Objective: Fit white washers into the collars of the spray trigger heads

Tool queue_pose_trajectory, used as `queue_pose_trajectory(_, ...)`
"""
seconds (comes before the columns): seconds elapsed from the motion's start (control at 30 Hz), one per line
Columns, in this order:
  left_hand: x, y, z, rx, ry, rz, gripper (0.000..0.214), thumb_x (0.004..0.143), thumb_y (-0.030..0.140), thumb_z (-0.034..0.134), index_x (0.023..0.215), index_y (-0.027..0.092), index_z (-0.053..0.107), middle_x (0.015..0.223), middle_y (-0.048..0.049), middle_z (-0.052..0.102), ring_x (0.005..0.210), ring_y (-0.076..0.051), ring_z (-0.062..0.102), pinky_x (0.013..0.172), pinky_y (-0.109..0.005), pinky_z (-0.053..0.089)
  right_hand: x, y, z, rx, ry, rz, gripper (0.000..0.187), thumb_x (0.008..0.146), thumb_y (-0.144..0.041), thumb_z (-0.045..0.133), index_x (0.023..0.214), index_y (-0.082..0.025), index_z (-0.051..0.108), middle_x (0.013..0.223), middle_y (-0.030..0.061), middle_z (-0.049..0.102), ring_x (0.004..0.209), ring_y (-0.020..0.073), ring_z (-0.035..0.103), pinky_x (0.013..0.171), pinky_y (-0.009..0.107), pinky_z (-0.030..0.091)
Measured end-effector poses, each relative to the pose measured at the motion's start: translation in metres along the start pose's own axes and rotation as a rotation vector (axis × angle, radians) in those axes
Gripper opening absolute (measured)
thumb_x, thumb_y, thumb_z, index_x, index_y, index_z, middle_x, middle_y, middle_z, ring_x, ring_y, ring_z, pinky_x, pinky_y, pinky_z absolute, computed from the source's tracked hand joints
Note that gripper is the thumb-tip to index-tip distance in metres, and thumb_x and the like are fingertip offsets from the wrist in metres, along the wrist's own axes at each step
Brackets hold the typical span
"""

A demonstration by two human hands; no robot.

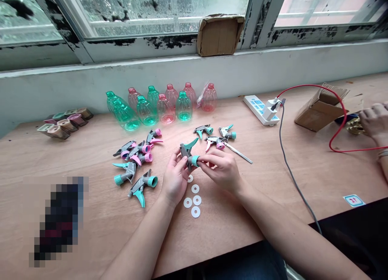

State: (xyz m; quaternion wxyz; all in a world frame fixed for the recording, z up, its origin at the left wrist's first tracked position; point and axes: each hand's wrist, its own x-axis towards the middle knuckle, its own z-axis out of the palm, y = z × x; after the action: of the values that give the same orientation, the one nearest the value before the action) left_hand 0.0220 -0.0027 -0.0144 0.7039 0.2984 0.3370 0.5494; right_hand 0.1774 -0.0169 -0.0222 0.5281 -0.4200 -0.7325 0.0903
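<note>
My left hand grips the body of a grey trigger sprayer head with a teal nozzle collar. My right hand pinches the sprayer at that collar. Just below my hands lie several white flat washers on the wooden table. To the left is a pile of loose sprayer heads with pink or teal parts. Several more sprayer heads lie to the right of my hands, beside a slim metal rod.
Teal and pink plastic bottles stand at the back, near the window ledge. A power strip, red cable, grey cable and cardboard box lie right. A co-worker's hand works at the far right. A pixelated object lies left.
</note>
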Motion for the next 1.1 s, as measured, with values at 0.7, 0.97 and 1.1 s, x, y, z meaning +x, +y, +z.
queue_pose_trajectory(0.7, 0.002, 0.009, 0.0, -0.132, -0.01, -0.068, 0.028, 0.085, 0.011, 0.059, 0.112, 0.016, 0.063, 0.086, -0.0011, 0.065, 0.068, -0.008, 0.059, 0.064, -0.02, 0.048, 0.001, -0.005, -0.005, 0.025, 0.031, 0.016, 0.034, 0.08, -0.031, 0.073, 0.112, -0.024, 0.064, 0.085, 0.0014, 0.06, 0.06, 0.0113, 0.052, 0.064, 0.028, 0.05)
queue_pose_trajectory(0.97, 0.003, 0.007, -0.001, -0.045, -0.022, -0.042, 0.039, 0.082, 0.014, 0.063, 0.121, 0.021, 0.058, 0.102, -0.0053, 0.069, 0.083, -0.015, 0.067, 0.067, -0.024, 0.049, -0.001, 0.0, 0.007, 0.074, -0.068, 0.041, 0.042, 0.082, -0.029, 0.071, 0.122, -0.026, 0.061, 0.095, 0.0025, 0.066, 0.06, 0.0102, 0.054, 0.064, 0.026, 0.051)
queue_pose_trajectory(1.1, 0.003, 0.005, -0.003, -0.013, -0.005, -0.019, 0.038, 0.081, 0.016, 0.065, 0.118, 0.023, 0.057, 0.1, -0.0047, 0.07, 0.084, -0.015, 0.066, 0.072, -0.026, 0.05, -0.001, 0.002, 0.007, 0.047, -0.087, 0.085, 0.034, 0.082, -0.026, 0.07, 0.115, -0.025, 0.065, 0.091, 0.0019, 0.069, 0.058, 0.0103, 0.055, 0.061, 0.024, 0.049)
